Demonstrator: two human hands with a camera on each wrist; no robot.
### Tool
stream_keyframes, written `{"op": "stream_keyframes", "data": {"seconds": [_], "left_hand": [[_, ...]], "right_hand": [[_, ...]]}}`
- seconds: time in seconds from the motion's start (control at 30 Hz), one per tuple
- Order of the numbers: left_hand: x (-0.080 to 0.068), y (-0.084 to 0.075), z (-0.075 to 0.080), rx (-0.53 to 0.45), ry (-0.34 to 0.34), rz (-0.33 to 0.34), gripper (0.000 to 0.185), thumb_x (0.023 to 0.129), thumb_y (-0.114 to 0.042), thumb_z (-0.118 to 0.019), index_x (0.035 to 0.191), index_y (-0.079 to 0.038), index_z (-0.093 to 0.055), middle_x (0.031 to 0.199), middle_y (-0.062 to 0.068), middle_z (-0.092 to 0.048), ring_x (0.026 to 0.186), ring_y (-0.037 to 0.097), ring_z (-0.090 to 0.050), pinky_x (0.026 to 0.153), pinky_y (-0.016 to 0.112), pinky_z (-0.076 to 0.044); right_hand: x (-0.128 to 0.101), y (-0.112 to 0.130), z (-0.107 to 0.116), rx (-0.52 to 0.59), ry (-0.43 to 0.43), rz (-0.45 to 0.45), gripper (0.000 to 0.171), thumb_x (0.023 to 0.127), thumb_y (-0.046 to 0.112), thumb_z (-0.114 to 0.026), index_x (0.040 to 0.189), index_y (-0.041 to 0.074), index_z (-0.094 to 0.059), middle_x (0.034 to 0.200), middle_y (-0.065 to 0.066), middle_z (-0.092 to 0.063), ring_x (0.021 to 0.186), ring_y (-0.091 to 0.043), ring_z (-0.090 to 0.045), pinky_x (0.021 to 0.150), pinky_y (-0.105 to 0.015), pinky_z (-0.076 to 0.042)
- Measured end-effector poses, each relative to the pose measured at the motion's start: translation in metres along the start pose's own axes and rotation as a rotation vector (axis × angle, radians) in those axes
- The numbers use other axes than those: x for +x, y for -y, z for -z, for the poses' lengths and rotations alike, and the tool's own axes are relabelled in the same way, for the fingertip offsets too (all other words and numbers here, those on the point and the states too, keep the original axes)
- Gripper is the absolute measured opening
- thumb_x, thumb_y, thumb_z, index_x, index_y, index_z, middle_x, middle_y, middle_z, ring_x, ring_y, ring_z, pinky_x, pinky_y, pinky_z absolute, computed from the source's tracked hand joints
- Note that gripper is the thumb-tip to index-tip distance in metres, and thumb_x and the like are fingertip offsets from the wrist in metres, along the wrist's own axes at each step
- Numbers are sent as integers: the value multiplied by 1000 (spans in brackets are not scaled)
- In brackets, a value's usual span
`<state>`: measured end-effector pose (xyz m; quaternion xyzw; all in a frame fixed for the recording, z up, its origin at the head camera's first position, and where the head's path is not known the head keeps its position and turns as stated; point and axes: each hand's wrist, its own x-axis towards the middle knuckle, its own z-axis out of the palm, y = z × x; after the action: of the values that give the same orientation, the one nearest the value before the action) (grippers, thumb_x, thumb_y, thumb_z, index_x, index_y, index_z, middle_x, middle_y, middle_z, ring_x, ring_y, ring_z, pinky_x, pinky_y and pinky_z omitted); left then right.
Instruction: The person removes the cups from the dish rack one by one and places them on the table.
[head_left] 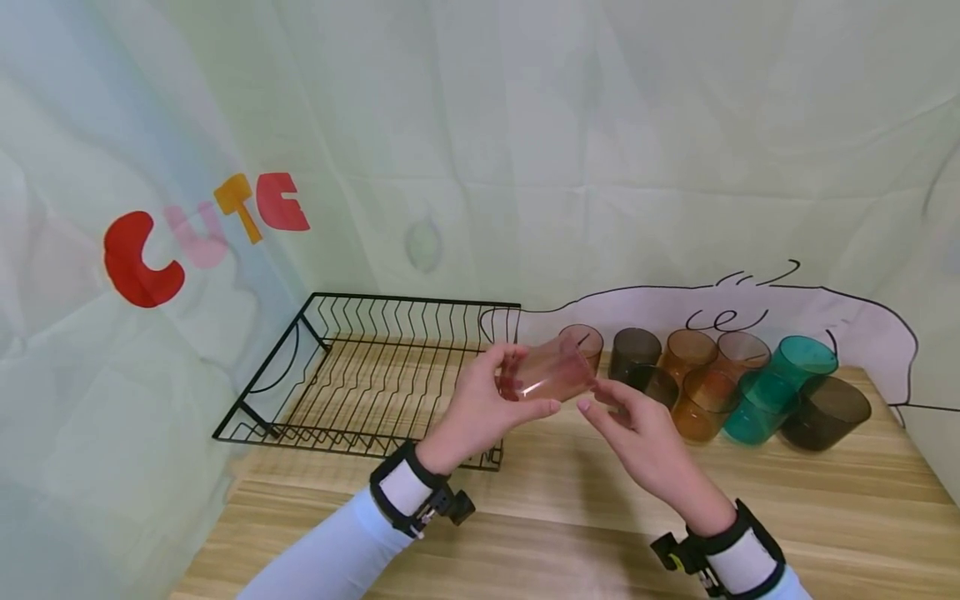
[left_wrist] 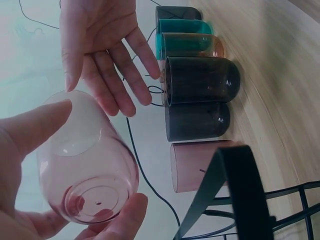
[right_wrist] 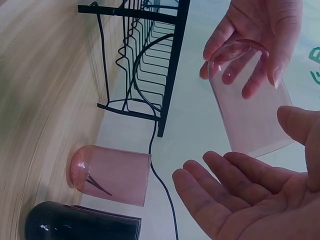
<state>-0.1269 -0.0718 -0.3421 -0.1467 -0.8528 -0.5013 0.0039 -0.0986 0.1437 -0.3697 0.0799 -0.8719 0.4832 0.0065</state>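
Head view, cups [head_left: 720, 375] beside rack [head_left: 375, 375]

Soft, even light fills all views, casting faint shadows on the tabletop [head_left: 570, 517]. The head view bows at its edges; both wrist views blur the wood grain slightly.

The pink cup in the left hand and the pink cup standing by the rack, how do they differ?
The held pink cup lies on its side in the air, gripped by the left hand; the standing pink cup sits upright on the wooden table, untouched. The held one is beside the open right hand; the standing one is next to the black dish rack. Both are translucent pink tumblers.
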Motion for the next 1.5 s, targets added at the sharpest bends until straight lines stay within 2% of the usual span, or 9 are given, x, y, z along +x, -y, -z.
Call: {"op": "stream_keyframes", "data": {"seconds": [0.27,0.53,0.9,1.1,1.5], "left_hand": [[-3,4,-5,8,22,-1,71,63,-42,-84,121,-23,-50,111,-2,-57,94,17,-59,73,29,-53],[-6,8,-13,-20,44,1,76,60,-48,-84,121,-20,-49,111,1,-54,96,19,-60,74,27,-54],[-8,9,-22,-57,84,45,71,62,-38,-86,119,-22,-48,112,0,-55,97,20,-62,77,28,-55],[-8,9,-24,-38,93,32,72,63,-36,-85,122,-22,-47,114,1,-56,98,20,-62,77,27,-55],[-7,9,-30,-67,93,35,72,62,-35,-86,120,-23,-45,114,0,-55,96,19,-61,76,26,-55]], "right_hand": [[0,1,1,37,-9,17,61,87,55,-54,132,12,-51,133,-8,-55,121,-30,-54,87,-40,-53],[0,2,2,69,-46,33,62,85,57,-56,132,16,-50,133,-5,-54,120,-26,-55,88,-39,-53],[0,4,5,100,-78,60,63,84,54,-61,133,16,-49,133,-3,-54,121,-21,-54,91,-40,-51],[0,6,6,110,-76,60,65,83,53,-62,133,15,-49,131,-2,-55,120,-19,-54,91,-36,-52],[2,10,6,167,-85,73,65,77,48,-71,130,16,-51,122,0,-60,113,-15,-57,90,-36,-53]]}}
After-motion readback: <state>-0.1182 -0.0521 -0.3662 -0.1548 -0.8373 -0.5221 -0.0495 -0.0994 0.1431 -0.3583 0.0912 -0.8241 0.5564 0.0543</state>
